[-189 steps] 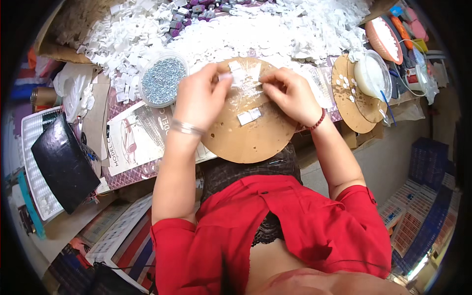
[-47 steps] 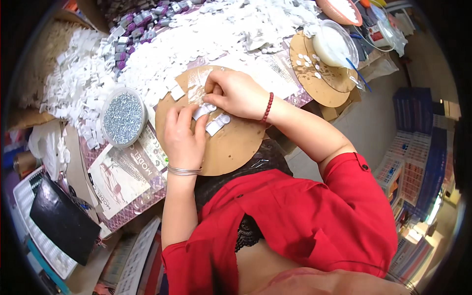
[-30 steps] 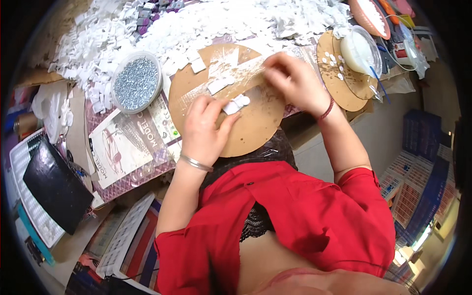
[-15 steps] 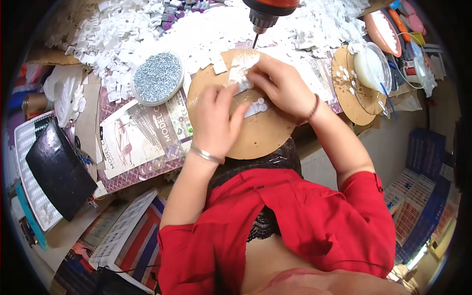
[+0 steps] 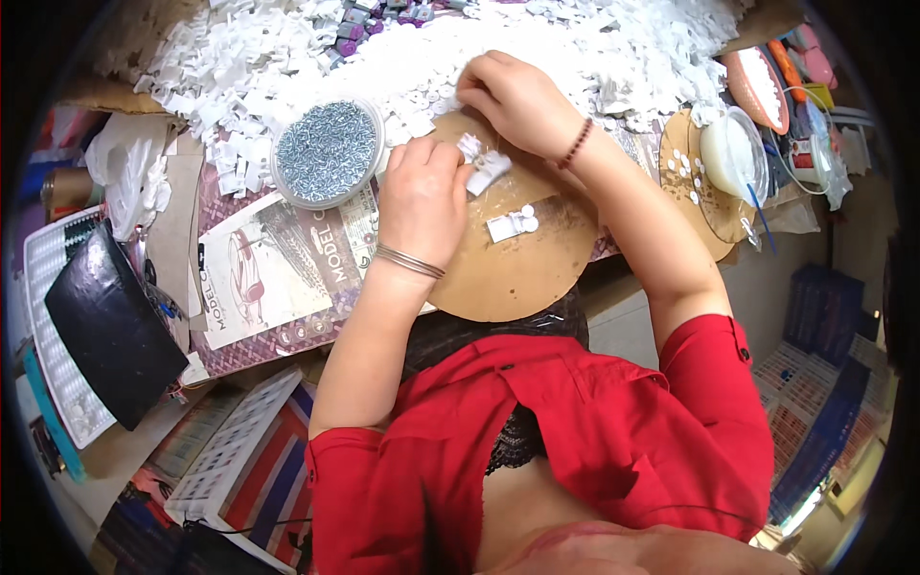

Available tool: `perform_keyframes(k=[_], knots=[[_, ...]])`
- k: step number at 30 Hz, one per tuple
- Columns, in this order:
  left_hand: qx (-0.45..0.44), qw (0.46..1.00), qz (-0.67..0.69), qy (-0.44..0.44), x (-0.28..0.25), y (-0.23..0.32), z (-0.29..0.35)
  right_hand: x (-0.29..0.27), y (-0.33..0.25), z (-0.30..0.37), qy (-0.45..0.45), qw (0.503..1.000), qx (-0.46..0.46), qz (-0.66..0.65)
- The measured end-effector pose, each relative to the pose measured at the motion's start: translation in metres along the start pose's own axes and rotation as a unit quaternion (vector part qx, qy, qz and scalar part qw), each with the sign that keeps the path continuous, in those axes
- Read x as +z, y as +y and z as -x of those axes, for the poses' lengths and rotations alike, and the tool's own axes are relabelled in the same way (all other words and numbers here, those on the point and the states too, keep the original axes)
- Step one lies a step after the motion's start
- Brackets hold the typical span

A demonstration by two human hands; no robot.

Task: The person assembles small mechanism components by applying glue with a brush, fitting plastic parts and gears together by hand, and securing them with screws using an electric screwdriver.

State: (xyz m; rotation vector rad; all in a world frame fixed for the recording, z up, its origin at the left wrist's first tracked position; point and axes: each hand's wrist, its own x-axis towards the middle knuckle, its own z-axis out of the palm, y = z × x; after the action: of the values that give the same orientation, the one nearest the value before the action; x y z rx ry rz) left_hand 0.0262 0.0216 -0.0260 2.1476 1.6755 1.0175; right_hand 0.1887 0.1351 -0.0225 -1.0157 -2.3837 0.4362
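A round brown board (image 5: 513, 283) lies at the table's front edge. On its left side rests my left hand (image 5: 422, 206), fingers curled together beside small white plastic parts (image 5: 489, 171); whatever is in its fingertips is hidden. My right hand (image 5: 517, 103) reaches past the board's far edge, fingers bent and drawn together at the heap of white plastic pieces (image 5: 422, 72); what they pinch is hard to make out. Nearer me on the board lies a flat white piece (image 5: 502, 228) with small round white discs (image 5: 527, 218) at its right end.
Left of the board stands a clear round tub of small silvery screws (image 5: 328, 153). Purple and grey parts (image 5: 355, 34) lie far back. To the right are a brown disc (image 5: 707, 225) with white dots, a tub of white paste (image 5: 730, 158) with a blue stick, and a pink bowl (image 5: 757, 88).
My right hand has moved from the board up to the white heap. My left hand has drawn slightly left, uncovering white parts. The orange and black power tool overhead has left view.
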Motion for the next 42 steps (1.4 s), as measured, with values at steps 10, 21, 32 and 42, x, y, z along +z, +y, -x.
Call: perform_keyframes(k=[10,21,32,42], knots=[[0.004,1.000,-0.012,-0.017,-0.002,-0.006,-0.003,-0.018,-0.028,0.003,-0.111,0.984,0.126,-0.062],[0.020,0.999,-0.039,0.016,0.007,-0.008,-0.010,0.014,0.000,-0.018,-0.032,0.999,-0.015,0.019],[-0.009,0.996,0.053,-0.066,-0.005,0.009,0.010,0.005,0.087,-0.065,0.135,0.988,-0.031,0.073],[-0.001,0.993,0.090,-0.070,-0.007,0.007,0.016,0.018,0.103,-0.122,0.024,0.978,0.050,0.200]])
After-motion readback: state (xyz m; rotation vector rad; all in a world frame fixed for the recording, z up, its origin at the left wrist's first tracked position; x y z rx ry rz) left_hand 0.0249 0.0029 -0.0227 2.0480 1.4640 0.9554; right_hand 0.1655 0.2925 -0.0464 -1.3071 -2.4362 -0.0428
